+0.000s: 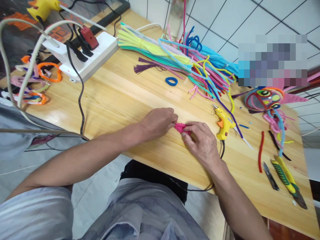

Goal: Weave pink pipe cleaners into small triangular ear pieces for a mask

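A small bright-pink piece (pixel 179 127), ridged like coiled or folded pipe cleaner, sits between my two hands just above the table's front part. My left hand (pixel 158 123) is closed, its fingertips pinching the left end of this piece. At the other end, the thumb and fingers of my right hand (pixel 202 140) grip it and cover part of it. A yellow hot glue gun (pixel 223 122) lies to the right of my right hand. Beyond my hands rests a dark blue pipe-cleaner ring (pixel 171 81).
Bundles of coloured pipe cleaners (pixel 155 50) spread along the back. A white power strip (pixel 91 60) with cords stands back left, near orange loops (pixel 50 72). On the right are a pipe-cleaner figure (pixel 265 99), a red strip (pixel 261 151), snips (pixel 270 176) and yellow-green pliers (pixel 287 180).
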Demonstrator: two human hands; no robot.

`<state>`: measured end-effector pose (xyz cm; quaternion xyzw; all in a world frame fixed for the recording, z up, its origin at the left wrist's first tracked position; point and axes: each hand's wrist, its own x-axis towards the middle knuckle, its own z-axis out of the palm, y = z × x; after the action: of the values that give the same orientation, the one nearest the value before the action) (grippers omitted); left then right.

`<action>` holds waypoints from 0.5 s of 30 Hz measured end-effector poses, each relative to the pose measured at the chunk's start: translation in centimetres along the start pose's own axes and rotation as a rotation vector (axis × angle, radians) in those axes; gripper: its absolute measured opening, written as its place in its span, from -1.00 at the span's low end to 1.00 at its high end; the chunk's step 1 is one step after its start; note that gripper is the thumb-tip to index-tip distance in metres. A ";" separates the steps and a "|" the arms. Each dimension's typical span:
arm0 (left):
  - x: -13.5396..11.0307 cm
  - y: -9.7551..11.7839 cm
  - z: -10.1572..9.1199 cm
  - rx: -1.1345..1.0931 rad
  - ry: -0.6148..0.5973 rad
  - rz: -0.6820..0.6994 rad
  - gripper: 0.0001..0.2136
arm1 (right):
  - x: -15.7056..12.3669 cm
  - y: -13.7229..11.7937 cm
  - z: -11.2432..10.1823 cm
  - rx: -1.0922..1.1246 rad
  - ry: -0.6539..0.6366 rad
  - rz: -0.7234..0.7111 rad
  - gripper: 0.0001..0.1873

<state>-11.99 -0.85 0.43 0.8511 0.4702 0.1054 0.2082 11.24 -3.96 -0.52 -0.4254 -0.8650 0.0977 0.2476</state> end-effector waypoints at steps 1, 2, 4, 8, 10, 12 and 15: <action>0.0 0.1 0.0 0.010 -0.004 -0.004 -0.82 | 0.0 0.0 0.0 -0.002 -0.004 0.009 -0.90; -0.1 0.1 -0.1 0.021 -0.007 -0.005 -0.81 | 0.0 -0.1 -0.1 -0.003 -0.006 0.019 -0.90; -0.2 0.3 -0.1 0.048 -0.014 -0.005 -0.80 | 0.1 -0.1 -0.1 -0.003 -0.003 0.028 -0.89; -0.4 0.4 -0.2 0.081 0.000 0.014 -0.80 | 0.1 -0.2 0.1 -0.008 0.013 0.032 -0.87; -0.5 0.5 -0.2 0.086 0.010 0.023 -0.81 | 0.1 -0.2 0.1 -0.014 0.011 0.036 -0.86; -0.4 0.6 -0.2 0.095 -0.002 0.026 -0.80 | 0.1 -0.2 0.2 -0.018 0.016 0.029 -0.86; -0.3 0.7 -0.2 0.110 -0.022 0.031 -0.77 | 0.1 -0.1 0.4 -0.031 0.058 -0.013 -0.88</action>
<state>-11.67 -1.39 0.93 0.8695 0.4599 0.0732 0.1647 10.93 -3.95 -0.81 -0.4261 -0.8616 0.0706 0.2665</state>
